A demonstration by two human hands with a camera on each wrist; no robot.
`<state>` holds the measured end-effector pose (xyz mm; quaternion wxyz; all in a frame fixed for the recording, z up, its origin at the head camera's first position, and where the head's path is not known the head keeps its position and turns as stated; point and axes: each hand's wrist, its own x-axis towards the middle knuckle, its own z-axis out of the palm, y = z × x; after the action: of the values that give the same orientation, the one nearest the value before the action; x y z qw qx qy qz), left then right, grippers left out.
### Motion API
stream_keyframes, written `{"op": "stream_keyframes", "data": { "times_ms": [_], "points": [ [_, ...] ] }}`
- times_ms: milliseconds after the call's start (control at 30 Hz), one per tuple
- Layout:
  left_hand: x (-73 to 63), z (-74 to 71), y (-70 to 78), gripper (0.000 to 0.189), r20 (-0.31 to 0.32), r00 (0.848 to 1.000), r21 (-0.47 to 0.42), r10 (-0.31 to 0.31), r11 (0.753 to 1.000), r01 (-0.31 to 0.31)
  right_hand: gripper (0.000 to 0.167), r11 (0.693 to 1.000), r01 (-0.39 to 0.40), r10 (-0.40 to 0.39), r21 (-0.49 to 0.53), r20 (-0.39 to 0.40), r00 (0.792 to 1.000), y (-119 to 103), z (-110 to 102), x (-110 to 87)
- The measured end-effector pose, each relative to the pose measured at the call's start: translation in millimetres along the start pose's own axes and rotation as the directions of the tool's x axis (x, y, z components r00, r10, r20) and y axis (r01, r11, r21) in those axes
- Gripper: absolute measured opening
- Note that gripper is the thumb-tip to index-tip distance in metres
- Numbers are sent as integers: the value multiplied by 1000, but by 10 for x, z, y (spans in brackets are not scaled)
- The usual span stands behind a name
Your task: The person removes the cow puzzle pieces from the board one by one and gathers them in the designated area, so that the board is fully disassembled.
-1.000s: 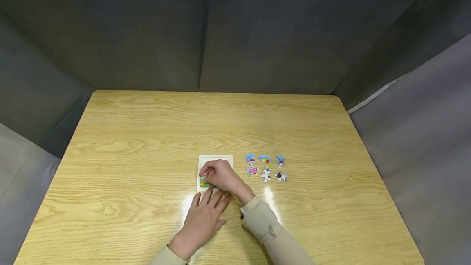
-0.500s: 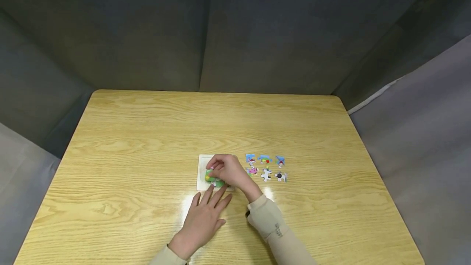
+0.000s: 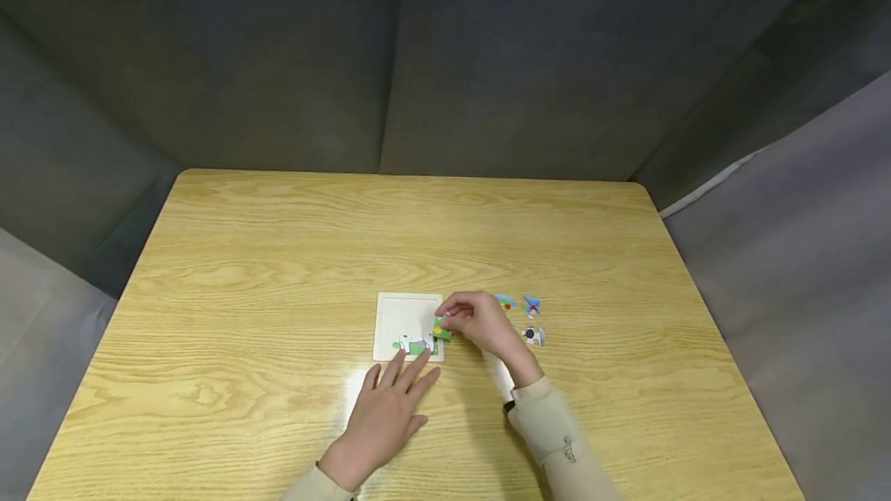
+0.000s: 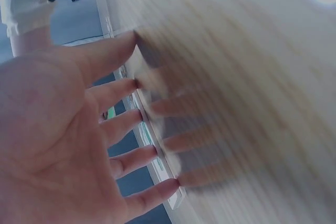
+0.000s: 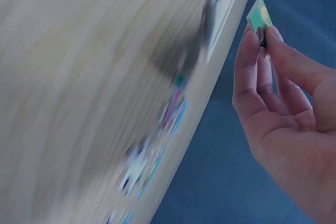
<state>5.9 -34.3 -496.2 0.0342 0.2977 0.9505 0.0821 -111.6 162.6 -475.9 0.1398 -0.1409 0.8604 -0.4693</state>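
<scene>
My right hand [image 3: 483, 323] pinches a green jigsaw piece with a yellow patch [image 3: 440, 328] between thumb and fingers, at the right edge of a white puzzle tray [image 3: 406, 312]. In the right wrist view the piece [image 5: 259, 15] is raised off the table, tilted on edge. Along the tray's near side lie joined white-and-green pieces [image 3: 416, 345]. My left hand [image 3: 384, 417] lies flat with fingers spread, its fingertips at the tray's near edge. The left wrist view shows those fingertips [image 4: 169, 183] along the tray's rim.
To the right of the tray lie loose jigsaw pieces, among them a white-and-black one [image 3: 533, 335] and a blue one [image 3: 532, 305]; my right hand hides others. The wooden table [image 3: 278, 253] has dark curtains [image 3: 292, 60] around it.
My right hand has lifted the green piece out of the tray's lower left and carried it right, past the tray's right edge. The left hand has stayed in place.
</scene>
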Motion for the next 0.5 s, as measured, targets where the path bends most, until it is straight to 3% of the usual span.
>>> {"op": "stream_keyframes", "data": {
  "times_ms": [500],
  "points": [
    [-6, 6, 4, 67, 2, 1000, 10, -6, 1000, 6, 15, 995, -16, 7, -98, -93, 996, 304, -166, -357]
  ]
}}
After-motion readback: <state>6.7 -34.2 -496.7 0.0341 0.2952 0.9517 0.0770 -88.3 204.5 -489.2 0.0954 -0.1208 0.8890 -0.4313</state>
